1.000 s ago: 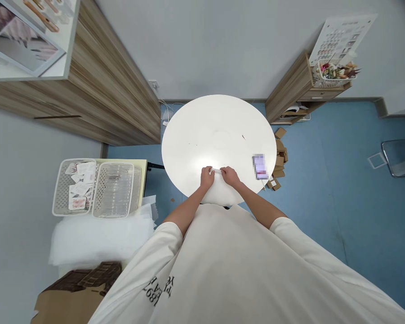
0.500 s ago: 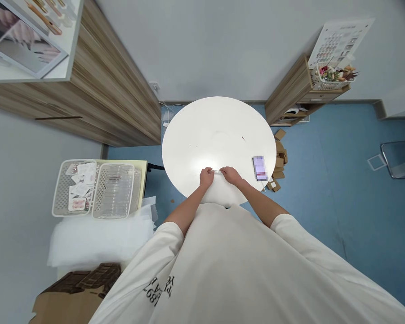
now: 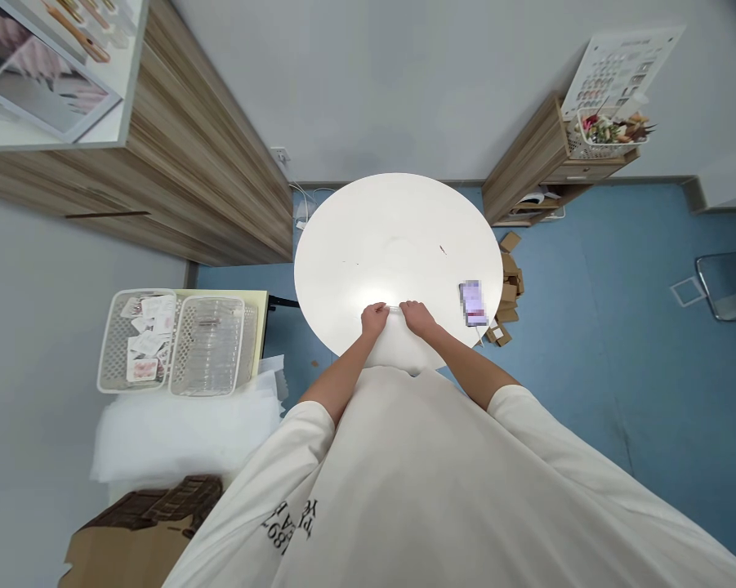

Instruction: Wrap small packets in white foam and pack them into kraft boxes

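Close to the near edge of the round white table (image 3: pixel 398 212), my left hand (image 3: pixel 374 318) and my right hand (image 3: pixel 417 317) grip opposite ends of a small whitish, translucent packet (image 3: pixel 394 309). Fingers of both hands are closed around it, with the thumbs toward the middle. Only a short strip of the packet shows between them; its exact kind is too small to make out against the bright tabletop. To the right of my right hand lies a phone with a purple screen (image 3: pixel 472 302), blurred, with a white cable at its lower end.
On a side table at left stand a white basket of printed cards (image 3: pixel 104 343) and a basket of clear plastic cases (image 3: pixel 208 351). White foam sheets (image 3: pixel 184 433) and a cardboard box (image 3: pixel 128 555) are nearer me. Flattened cartons (image 3: pixel 507 286) lie right of the table.
Both hands stay on the packet near the table's edge. My left hand has shifted slightly left, and the fingers have moved a little. The phone has not moved on the table.
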`<move>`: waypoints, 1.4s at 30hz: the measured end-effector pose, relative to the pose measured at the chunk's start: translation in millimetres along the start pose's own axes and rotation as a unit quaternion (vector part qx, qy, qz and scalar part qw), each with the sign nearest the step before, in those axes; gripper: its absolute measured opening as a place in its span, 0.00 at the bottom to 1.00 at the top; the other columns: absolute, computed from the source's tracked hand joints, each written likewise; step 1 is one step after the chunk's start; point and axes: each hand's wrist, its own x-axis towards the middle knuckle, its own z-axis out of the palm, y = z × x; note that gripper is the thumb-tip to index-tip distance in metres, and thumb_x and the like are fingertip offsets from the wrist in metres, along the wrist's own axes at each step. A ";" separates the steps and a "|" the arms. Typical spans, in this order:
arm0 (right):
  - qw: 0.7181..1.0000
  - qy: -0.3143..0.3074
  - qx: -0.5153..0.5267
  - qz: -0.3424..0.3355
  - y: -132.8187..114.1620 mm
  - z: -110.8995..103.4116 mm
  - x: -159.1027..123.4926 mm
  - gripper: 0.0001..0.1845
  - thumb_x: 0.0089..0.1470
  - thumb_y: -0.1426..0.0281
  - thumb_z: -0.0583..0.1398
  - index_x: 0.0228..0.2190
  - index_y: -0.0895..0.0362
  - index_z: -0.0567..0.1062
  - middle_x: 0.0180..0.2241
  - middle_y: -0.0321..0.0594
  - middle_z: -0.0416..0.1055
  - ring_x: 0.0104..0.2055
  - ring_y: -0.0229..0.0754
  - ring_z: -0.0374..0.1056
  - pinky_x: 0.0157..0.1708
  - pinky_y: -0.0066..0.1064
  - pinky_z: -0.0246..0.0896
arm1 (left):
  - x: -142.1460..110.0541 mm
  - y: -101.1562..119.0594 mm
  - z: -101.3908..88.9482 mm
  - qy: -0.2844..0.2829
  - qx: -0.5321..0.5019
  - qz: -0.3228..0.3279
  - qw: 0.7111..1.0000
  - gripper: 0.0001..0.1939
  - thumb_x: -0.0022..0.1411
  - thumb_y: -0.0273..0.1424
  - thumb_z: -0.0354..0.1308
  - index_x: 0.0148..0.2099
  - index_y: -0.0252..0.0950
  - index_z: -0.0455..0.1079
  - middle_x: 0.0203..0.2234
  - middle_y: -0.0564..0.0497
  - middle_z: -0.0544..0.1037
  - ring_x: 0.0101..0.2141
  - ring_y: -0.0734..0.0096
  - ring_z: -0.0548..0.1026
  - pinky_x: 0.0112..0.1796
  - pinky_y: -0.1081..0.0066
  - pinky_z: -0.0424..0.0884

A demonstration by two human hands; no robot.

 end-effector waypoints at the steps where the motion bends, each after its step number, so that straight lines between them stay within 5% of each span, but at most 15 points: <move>1: 1.000 0.004 0.001 -0.002 -0.4 1.2 -0.4 0.17 0.62 0.80 0.50 0.48 0.58 0.71 0.47 0.54 0.71 0.48 0.54 0.65 0.49 0.41 0.56 | 0.3 -0.6 0.1 -0.002 0.001 -0.002 1.000 0.13 0.64 0.32 0.62 0.50 0.38 0.79 0.50 0.46 0.81 0.50 0.62 0.78 0.55 0.62 0.70; 7: 1.000 0.025 0.004 0.014 1.1 5.0 1.3 0.19 0.62 0.81 0.49 0.50 0.60 0.71 0.47 0.55 0.71 0.49 0.54 0.65 0.50 0.40 0.56 | -3.2 -9.8 3.1 -0.005 0.009 -0.009 1.000 0.20 0.62 0.29 0.61 0.57 0.37 0.74 0.48 0.47 0.80 0.47 0.65 0.78 0.54 0.65 0.71; 12: 0.990 0.054 0.111 0.072 6.5 6.5 5.4 0.23 0.66 0.75 0.48 0.60 0.59 0.65 0.51 0.53 0.72 0.51 0.52 0.67 0.50 0.37 0.59 | -8.5 -27.0 3.8 -0.027 -0.002 -0.007 1.000 0.30 0.59 0.25 0.62 0.63 0.37 0.65 0.50 0.45 0.78 0.48 0.67 0.78 0.51 0.67 0.72; 16: 0.967 0.081 0.206 0.127 9.9 20.0 -0.6 0.29 0.68 0.73 0.46 0.67 0.59 0.54 0.55 0.51 0.71 0.52 0.49 0.70 0.49 0.35 0.63 | -13.1 -42.1 3.1 -0.028 0.007 -0.005 1.000 0.28 0.57 0.22 0.60 0.60 0.37 0.66 0.50 0.44 0.77 0.50 0.65 0.77 0.53 0.65 0.71; 20: 0.953 0.062 0.257 0.152 9.7 41.3 -14.8 0.24 0.66 0.73 0.49 0.62 0.57 0.63 0.53 0.49 0.74 0.51 0.47 0.72 0.47 0.34 0.66 | -19.7 -50.4 3.2 -0.040 0.015 -0.015 0.999 0.25 0.57 0.21 0.59 0.57 0.38 0.67 0.52 0.44 0.76 0.50 0.65 0.76 0.52 0.64 0.70; 25: 0.943 0.053 0.299 0.136 2.7 53.8 -24.5 0.20 0.63 0.73 0.51 0.55 0.54 0.69 0.53 0.44 0.74 0.52 0.42 0.71 0.50 0.32 0.66 | -26.5 -47.1 6.1 -0.071 0.006 -0.007 0.997 0.23 0.56 0.23 0.61 0.55 0.38 0.68 0.54 0.43 0.75 0.53 0.61 0.75 0.53 0.62 0.70; 33: 0.950 0.053 0.285 0.118 3.0 44.1 -26.1 0.22 0.63 0.71 0.52 0.57 0.55 0.70 0.58 0.46 0.70 0.53 0.42 0.70 0.53 0.33 0.65 | -32.7 -31.3 -2.1 -0.088 0.022 0.001 0.996 0.22 0.58 0.25 0.61 0.56 0.39 0.69 0.57 0.43 0.75 0.57 0.58 0.73 0.55 0.61 0.68; 42: 0.965 0.110 0.238 0.019 -8.5 16.8 -10.4 0.20 0.63 0.71 0.50 0.53 0.55 0.72 0.58 0.45 0.68 0.60 0.45 0.64 0.60 0.37 0.59 | -45.3 -34.4 -43.2 0.023 -0.004 0.042 0.999 0.20 0.62 0.25 0.57 0.56 0.39 0.70 0.58 0.43 0.73 0.56 0.59 0.73 0.55 0.61 0.69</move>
